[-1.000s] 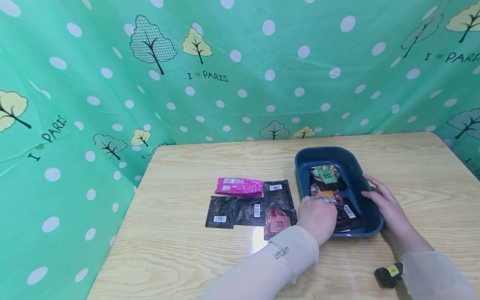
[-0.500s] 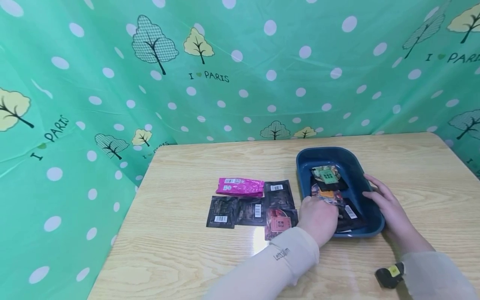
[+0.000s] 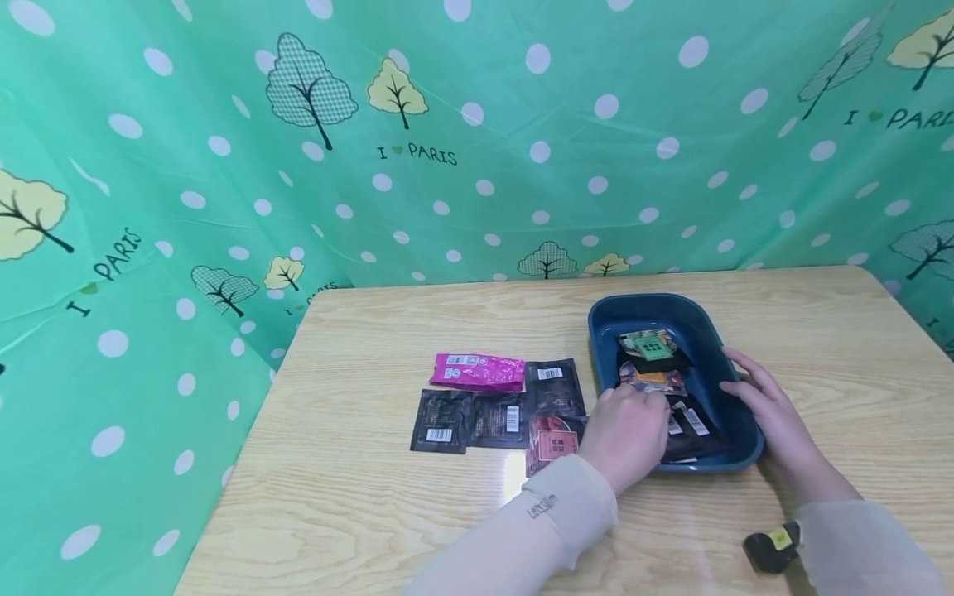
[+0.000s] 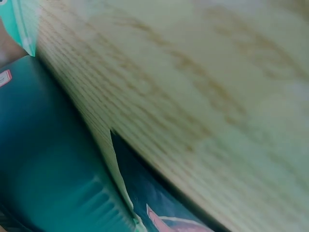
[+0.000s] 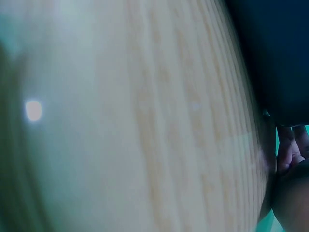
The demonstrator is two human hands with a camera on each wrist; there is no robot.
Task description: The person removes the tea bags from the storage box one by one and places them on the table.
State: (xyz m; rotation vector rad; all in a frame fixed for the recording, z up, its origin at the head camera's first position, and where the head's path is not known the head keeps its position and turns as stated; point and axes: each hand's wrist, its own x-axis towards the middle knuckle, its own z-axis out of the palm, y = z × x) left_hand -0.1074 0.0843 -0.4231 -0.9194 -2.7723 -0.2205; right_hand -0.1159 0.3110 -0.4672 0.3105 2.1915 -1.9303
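Observation:
A dark blue plastic basin (image 3: 719, 364) stands on the table with several flat sachets inside. My left hand (image 3: 626, 432) reaches over its near left wall. The fingers are bent down beside a black sachet (image 3: 674, 430) with a white barcode, their tips hidden. Farther back in the basin lie an orange-labelled sachet (image 3: 650, 379) and a green-labelled sachet (image 3: 652, 346). My right hand (image 3: 768, 406) rests against the basin's right side, fingers fairly straight at the rim. Only the basin's outer wall (image 4: 53, 154) and a sachet corner (image 4: 149, 188) show in the left wrist view.
Left of the basin lie a pink packet (image 3: 477, 372), several black sachets (image 3: 440, 422) and a red-labelled sachet (image 3: 555, 439), partly behind my left hand. A black device (image 3: 771, 550) sits by my right sleeve. A green polka-dot curtain (image 3: 477, 190) hangs behind the table.
My left hand has shifted slightly left and back, uncovering a second barcode on a black sachet in the basin. My right hand has stayed at the rim.

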